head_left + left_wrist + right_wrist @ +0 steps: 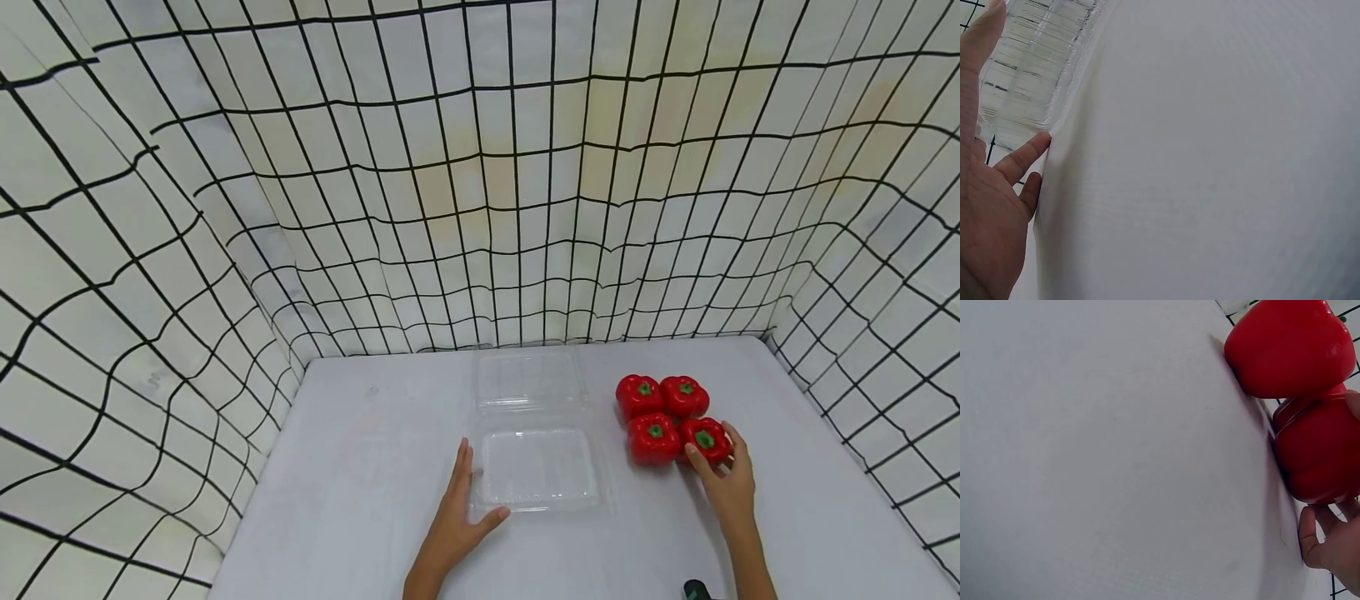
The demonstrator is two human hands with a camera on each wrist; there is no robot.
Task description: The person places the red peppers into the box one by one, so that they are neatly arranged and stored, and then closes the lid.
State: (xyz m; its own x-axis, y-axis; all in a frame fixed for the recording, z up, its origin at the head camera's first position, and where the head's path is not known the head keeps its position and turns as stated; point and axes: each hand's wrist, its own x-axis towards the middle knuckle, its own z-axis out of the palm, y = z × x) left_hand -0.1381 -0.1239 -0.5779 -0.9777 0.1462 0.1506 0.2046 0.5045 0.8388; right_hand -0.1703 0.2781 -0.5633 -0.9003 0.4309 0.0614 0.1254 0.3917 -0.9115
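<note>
A clear plastic clamshell container (538, 468) lies with its lid (528, 379) folded back away from me. At its left edge rests my left hand (459, 523), fingers straight and thumb spread along the near side. In the left wrist view, fingertips touch the container's rim (1063, 103). To the right, several glossy red bell peppers (654, 439) with green stems stand in a tight cluster. My right hand (729, 490) grips the near right bell pepper (714, 433), thumb on its left and fingers around its right. In the right wrist view, the held pepper (1319, 450) sits low by the table.
A white-covered table (360, 483) carries everything. White sheeting behind black netting (525, 200) encloses the back and both sides. A small dark object (696, 590) shows at the bottom edge near my right forearm.
</note>
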